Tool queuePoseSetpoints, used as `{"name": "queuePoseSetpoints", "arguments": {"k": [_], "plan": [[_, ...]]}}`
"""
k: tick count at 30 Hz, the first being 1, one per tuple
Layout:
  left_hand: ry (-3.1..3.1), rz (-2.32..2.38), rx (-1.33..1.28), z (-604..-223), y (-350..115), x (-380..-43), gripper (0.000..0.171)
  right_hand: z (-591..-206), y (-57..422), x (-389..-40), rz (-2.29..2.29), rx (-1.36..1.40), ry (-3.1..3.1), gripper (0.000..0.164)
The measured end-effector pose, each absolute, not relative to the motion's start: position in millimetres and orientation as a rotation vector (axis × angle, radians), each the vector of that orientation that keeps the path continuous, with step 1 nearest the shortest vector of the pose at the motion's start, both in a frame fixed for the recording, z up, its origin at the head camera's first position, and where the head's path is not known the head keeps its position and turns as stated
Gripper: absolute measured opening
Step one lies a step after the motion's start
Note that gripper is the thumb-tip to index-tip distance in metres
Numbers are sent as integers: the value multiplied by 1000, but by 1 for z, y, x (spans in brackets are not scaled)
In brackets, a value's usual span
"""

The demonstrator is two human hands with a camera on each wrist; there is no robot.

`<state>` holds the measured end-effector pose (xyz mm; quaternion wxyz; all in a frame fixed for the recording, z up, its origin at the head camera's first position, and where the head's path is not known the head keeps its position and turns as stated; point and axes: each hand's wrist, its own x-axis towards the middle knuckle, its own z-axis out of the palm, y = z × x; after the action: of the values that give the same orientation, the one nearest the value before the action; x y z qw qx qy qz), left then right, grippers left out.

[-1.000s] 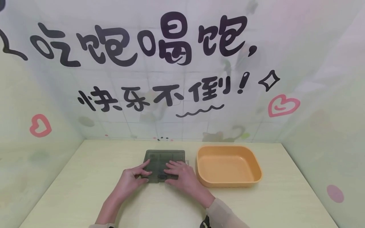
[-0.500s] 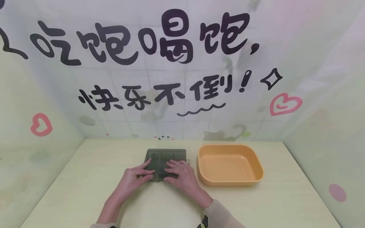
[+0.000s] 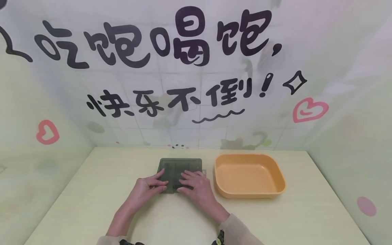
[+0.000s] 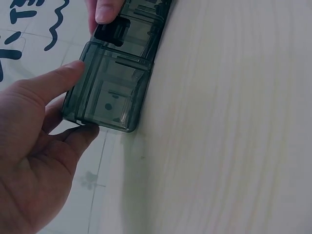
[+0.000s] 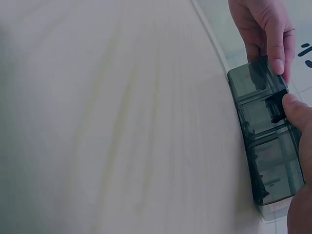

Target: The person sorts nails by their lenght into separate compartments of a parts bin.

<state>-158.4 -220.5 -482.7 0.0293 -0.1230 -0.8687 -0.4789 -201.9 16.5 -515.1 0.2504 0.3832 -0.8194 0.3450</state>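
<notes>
A translucent dark green compartment box (image 3: pixel 180 164) with a lid lies flat on the table, between both hands. My left hand (image 3: pixel 145 191) grips its left end, with the thumb (image 4: pixel 66 78) at the front edge and the fingertips at the end wall. Over the right part of the lid lies my right hand (image 3: pixel 198 189), fingers bent on top. Its thumb (image 5: pixel 296 109) presses at the black latch (image 5: pixel 276 105) on the front edge. Dividers show through the green plastic in both wrist views. My right hand hides part of the lid.
An orange rectangular basin (image 3: pixel 249 196) stands just right of the box. A small pale tab (image 3: pixel 204 172) sticks out at the box's right side. White printed walls (image 3: pixel 196 136) close off the table (image 3: pixel 76 204) at the back and sides.
My right thumb has moved up a little at the latch, and the latch looks raised. My left thumb has slid rightward along the front edge. The head view has shifted slightly.
</notes>
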Motion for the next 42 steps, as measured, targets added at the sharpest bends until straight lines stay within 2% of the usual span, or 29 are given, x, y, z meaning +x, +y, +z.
{"name": "queuePoseSetpoints", "arguments": {"k": [23, 34, 42], "plan": [[-2659, -1468, -390, -487, -204, -167, 17, -517, 28, -202, 875, 974, -2223, 28], [-2675, -1392, -379, -478, -223, -157, 20, -520, 5, -197, 850, 979, -2152, 26], [-2667, -1430, -373, -482, -216, -158, 18, -523, 10, -195, 807, 948, -2145, 23]]}}
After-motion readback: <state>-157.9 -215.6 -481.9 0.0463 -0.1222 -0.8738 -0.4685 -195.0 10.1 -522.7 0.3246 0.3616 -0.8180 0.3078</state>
